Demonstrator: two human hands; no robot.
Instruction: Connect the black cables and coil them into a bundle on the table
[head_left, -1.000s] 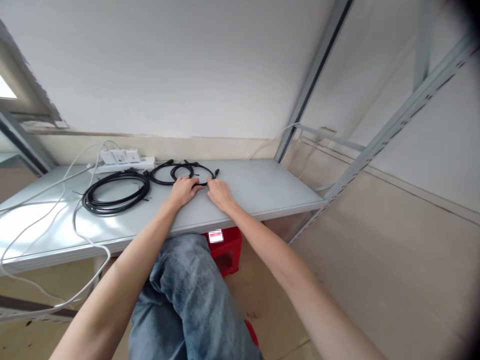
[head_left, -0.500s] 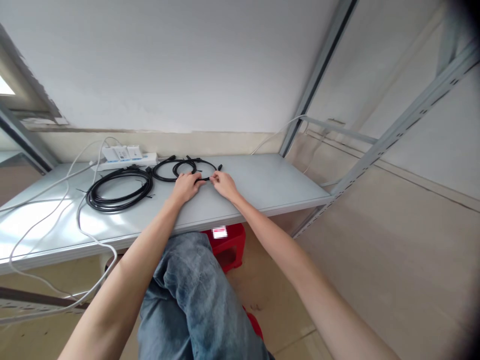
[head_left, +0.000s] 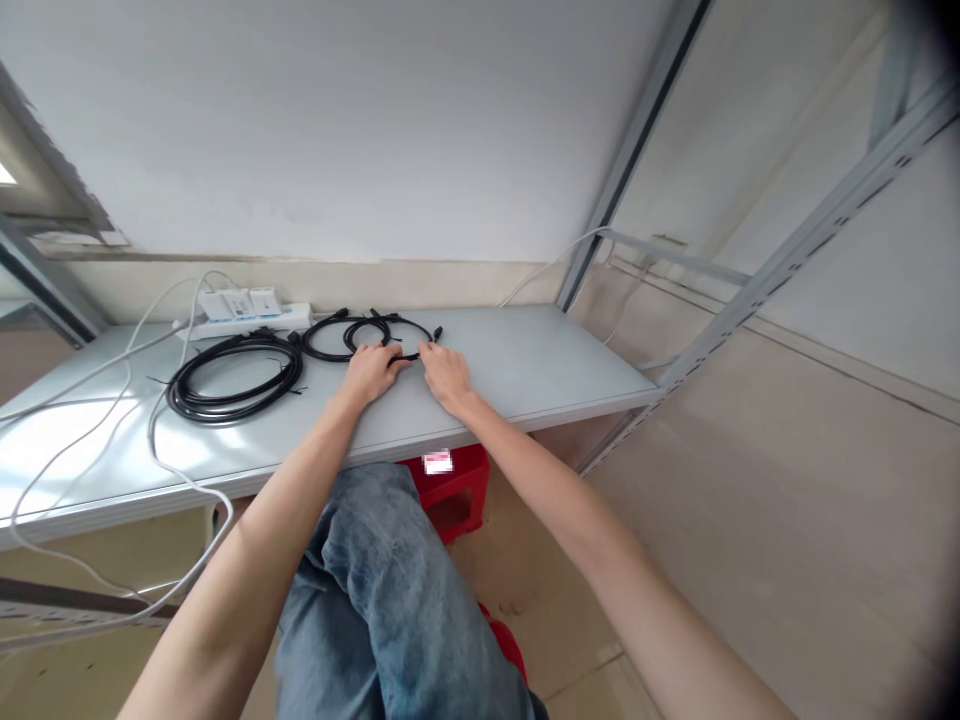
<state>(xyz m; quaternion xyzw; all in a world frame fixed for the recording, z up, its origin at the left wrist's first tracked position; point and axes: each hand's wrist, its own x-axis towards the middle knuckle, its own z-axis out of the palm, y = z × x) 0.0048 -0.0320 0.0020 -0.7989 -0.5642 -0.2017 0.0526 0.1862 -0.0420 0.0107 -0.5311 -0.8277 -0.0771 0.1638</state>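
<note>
The left hand (head_left: pixel 371 372) pinches the front strand of the thin, looped black cable (head_left: pixel 410 357) on the flat grey metal shelf (head_left: pixel 540 370), while the right hand (head_left: pixel 445 375) curls beside it, grip hidden; light, even pressure should avoid kinking.

From my screen I take this for a bare workroom or storeroom, though I can't tell which. A grey metal shelf (head_left: pixel 517 365) at table height serves as the worktop, framed by a slotted steel upright (head_left: pixel 801 255). On it I see a power strip (head_left: pixel 277 318) with white adapters and coiled black cables (head_left: pixel 217 412). A red plastic stool (head_left: pixel 470 462) stands below, and the white wall (head_left: pixel 375 130) is plain (ragged-edged at the far left).
</note>
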